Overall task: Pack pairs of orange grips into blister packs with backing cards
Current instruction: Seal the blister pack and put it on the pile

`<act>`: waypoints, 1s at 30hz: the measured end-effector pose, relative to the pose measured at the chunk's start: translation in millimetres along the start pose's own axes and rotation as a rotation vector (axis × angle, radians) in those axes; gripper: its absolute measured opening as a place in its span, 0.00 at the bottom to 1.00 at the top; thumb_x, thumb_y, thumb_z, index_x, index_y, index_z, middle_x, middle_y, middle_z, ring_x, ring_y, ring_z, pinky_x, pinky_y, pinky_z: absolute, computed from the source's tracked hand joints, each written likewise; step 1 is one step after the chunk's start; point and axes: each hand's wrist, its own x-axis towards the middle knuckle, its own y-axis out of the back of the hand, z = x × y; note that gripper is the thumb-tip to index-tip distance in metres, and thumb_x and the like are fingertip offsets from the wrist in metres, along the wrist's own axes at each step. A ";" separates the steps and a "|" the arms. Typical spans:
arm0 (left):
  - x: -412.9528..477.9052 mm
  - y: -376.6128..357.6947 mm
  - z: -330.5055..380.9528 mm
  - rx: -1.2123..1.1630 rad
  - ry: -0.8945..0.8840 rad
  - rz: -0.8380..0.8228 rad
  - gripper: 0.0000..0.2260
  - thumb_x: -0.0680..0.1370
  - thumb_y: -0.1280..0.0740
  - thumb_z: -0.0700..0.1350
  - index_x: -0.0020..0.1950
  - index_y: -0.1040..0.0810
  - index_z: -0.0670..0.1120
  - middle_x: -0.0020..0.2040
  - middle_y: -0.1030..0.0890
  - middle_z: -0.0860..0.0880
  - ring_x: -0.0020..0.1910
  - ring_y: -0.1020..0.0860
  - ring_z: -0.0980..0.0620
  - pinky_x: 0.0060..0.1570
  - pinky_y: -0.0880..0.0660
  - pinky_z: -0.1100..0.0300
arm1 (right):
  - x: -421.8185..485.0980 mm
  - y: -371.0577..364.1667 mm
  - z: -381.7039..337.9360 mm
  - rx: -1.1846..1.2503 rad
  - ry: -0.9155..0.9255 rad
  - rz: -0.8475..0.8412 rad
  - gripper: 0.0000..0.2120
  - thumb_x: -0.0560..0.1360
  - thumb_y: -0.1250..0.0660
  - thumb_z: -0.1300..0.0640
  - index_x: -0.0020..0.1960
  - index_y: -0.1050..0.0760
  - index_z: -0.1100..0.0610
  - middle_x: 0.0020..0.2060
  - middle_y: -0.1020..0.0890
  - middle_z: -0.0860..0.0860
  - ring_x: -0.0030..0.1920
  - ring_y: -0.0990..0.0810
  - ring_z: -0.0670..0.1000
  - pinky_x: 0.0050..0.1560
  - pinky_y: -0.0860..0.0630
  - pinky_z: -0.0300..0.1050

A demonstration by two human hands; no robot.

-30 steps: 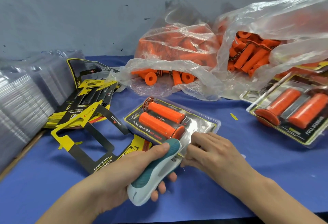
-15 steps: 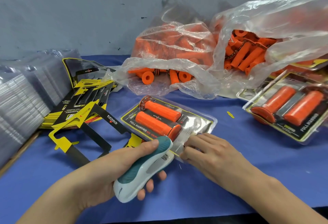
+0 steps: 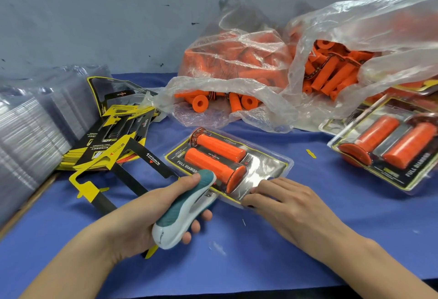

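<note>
i grip the stapler [image 3: 187, 208] in my left fingers [image 3: 186, 181], right fingers [image 3: 270, 186] flat on the blister pack [image 3: 267, 163] beside them; it could slip and staple crooked.

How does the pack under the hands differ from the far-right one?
The right hand presses the centre pack while the left hand holds a stapler at its edge; the right pack lies untouched. The centre pack's grips slant down-right, the right pack's up-right. Both hold two orange grips.
</note>
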 end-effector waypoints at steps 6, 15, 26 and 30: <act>0.3 -1.8 -1.6 0.031 0.038 -0.050 0.24 0.69 0.27 0.64 0.54 0.16 0.47 0.49 0.17 0.38 0.37 0.21 0.46 0.31 0.23 0.57 | -0.5 -1.4 0.9 -0.023 0.020 0.038 0.11 0.74 0.28 0.65 0.53 0.20 0.53 0.43 0.22 0.50 0.38 0.24 0.54 0.38 0.24 0.47; 2.1 -18.3 -8.4 0.133 0.030 -0.155 0.25 0.70 0.30 0.65 0.55 0.17 0.48 0.50 0.17 0.39 0.36 0.22 0.45 0.31 0.23 0.58 | 1.0 -3.2 0.5 -0.020 0.031 0.048 0.06 0.80 0.34 0.58 0.52 0.19 0.52 0.43 0.21 0.48 0.39 0.24 0.52 0.40 0.24 0.46; 9.8 -30.5 -5.3 0.114 0.027 -0.136 0.26 0.71 0.30 0.66 0.57 0.17 0.47 0.47 0.17 0.40 0.34 0.23 0.48 0.30 0.24 0.59 | 1.1 -4.5 2.6 -0.030 0.028 0.051 0.03 0.79 0.32 0.60 0.48 0.21 0.53 0.42 0.22 0.49 0.39 0.25 0.52 0.42 0.26 0.43; 13.2 -29.4 -3.9 0.125 0.018 -0.142 0.26 0.71 0.30 0.66 0.57 0.17 0.47 0.48 0.17 0.40 0.35 0.23 0.48 0.30 0.24 0.60 | 2.7 -3.0 0.4 -0.021 0.018 0.054 0.06 0.81 0.36 0.58 0.45 0.23 0.54 0.40 0.25 0.49 0.36 0.29 0.51 0.37 0.31 0.42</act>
